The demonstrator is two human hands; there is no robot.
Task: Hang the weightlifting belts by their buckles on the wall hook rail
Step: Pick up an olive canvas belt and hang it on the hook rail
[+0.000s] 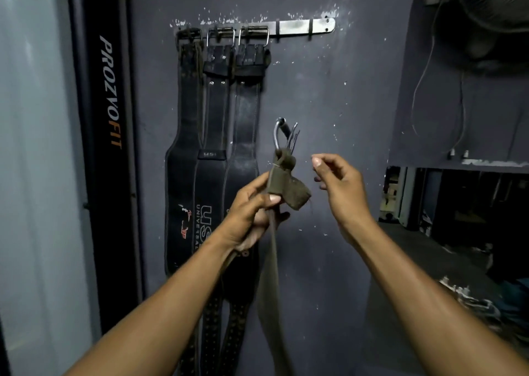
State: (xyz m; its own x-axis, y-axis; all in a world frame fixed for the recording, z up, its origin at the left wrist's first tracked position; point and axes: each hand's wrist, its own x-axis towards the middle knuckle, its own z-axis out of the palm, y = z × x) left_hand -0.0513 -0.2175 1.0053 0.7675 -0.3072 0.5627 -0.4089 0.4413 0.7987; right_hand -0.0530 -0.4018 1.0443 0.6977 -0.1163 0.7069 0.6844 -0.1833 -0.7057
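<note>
A metal hook rail (pixel 297 27) is screwed to the dark wall at the top. Three black belts hang from its left hooks by their buckles: a worn one (pixel 186 135), one marked USI (pixel 213 135), and a third (pixel 246 129). Two hooks on the rail's right part are bare. My left hand (pixel 252 212) grips a worn olive-brown belt (pixel 272 275) just below its metal buckle (pixel 282 136), which points up; the strap hangs down. My right hand (pixel 340 186) hovers to the right of the buckle, fingers loosely curled, holding nothing.
A black PROZOFIT banner (pixel 110 95) stands left of the belts beside a pale panel. A fan (pixel 492 12) with a dangling cable hangs at the upper right. Below it, a dark opening shows cluttered gym equipment (pixel 458 204).
</note>
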